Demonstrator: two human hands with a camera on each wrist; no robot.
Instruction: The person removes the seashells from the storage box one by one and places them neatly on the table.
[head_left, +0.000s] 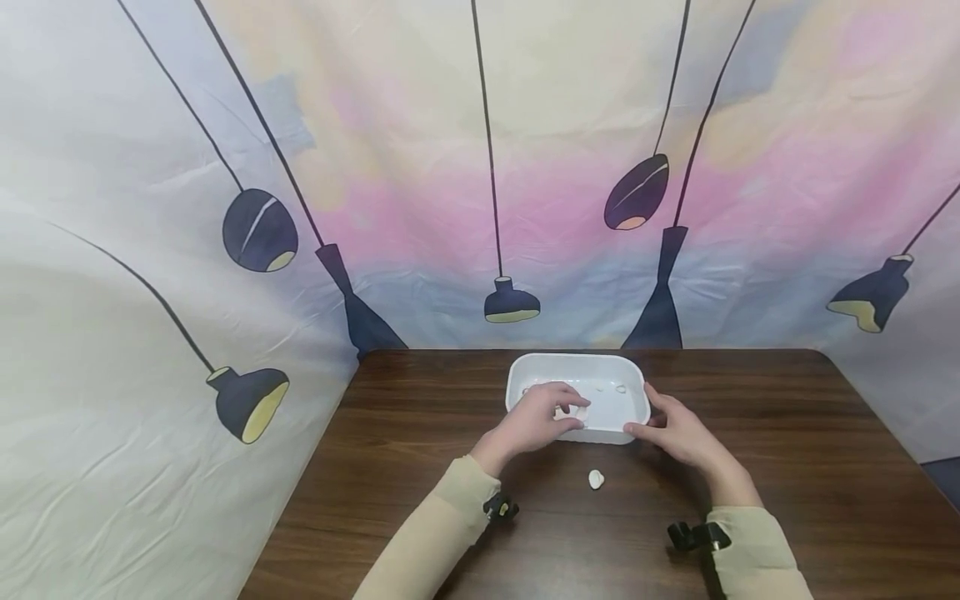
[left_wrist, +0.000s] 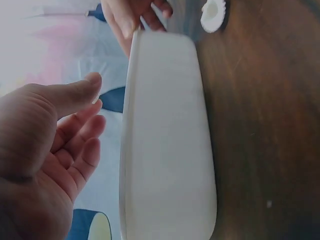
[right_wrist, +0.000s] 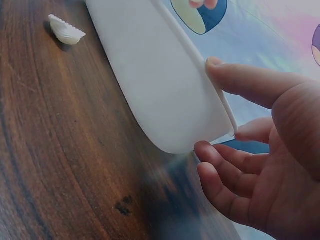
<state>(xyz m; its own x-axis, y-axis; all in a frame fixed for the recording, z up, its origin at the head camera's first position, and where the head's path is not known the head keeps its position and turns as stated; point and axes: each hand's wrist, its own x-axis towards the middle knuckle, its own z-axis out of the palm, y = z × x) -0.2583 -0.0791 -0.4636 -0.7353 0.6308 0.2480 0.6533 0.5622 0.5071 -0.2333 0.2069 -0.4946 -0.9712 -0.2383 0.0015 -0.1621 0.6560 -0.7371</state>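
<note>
Yr L hand (head_left: pixel 531 419) is over the white tray (head_left: pixel 600 436), just R of ctr in the head frame, thumb & fingertips close; can't tell if it's holding anything. Yr R hand (head_left: pixel 681 432) grips tray's R end. White shell (head_left: pixel 596 479) sits on tbl (head_left: pixel 570 542), lower ctr-R.

Seemingly a makeshift indoor studio: lamp-printed fabric (head_left: pixel 420 192) hangs behind 1 wood-grain table (head_left: pixel 810 475).

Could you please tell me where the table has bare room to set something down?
Bare table lies left of the white tray and between the right hand and the table's right edge; the tray's near side is crowded by the left hand and a shell.
</note>
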